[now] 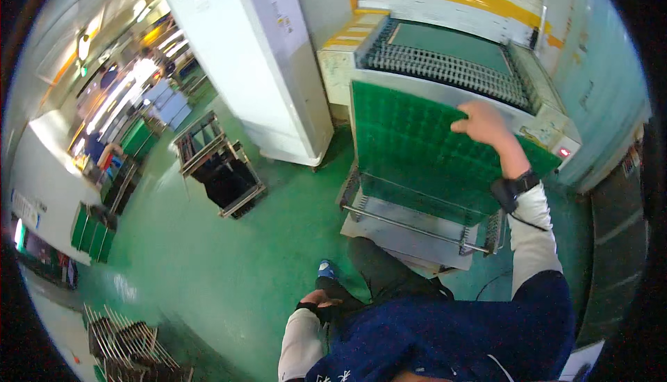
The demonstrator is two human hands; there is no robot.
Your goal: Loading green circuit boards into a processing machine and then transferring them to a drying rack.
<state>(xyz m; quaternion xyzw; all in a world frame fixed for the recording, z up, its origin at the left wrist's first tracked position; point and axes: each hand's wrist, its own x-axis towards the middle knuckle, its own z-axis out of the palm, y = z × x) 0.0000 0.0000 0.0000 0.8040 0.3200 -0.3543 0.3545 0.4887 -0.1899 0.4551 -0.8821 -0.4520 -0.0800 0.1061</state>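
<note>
My right hand [481,125] is closed on the top edge of a large green circuit board panel [410,132], its fingers bent over the rim. The panel stands upright and slightly tilted, with a faint grid pattern on its face. Below it is a low rack [410,228] with metal rods and slotted ends, where more green sheet shows. My left hand [322,299] lies on my leg, holding nothing that I can see; its fingers are partly hidden.
Behind the panel stands a conveyor machine [445,69] with rows of black rollers and a red light. A tall white cabinet [243,55] is left of it. An empty-looking rack [219,167] sits on the green floor [187,264]; metal racks [128,340] lie lower left. A person [104,153] is far left.
</note>
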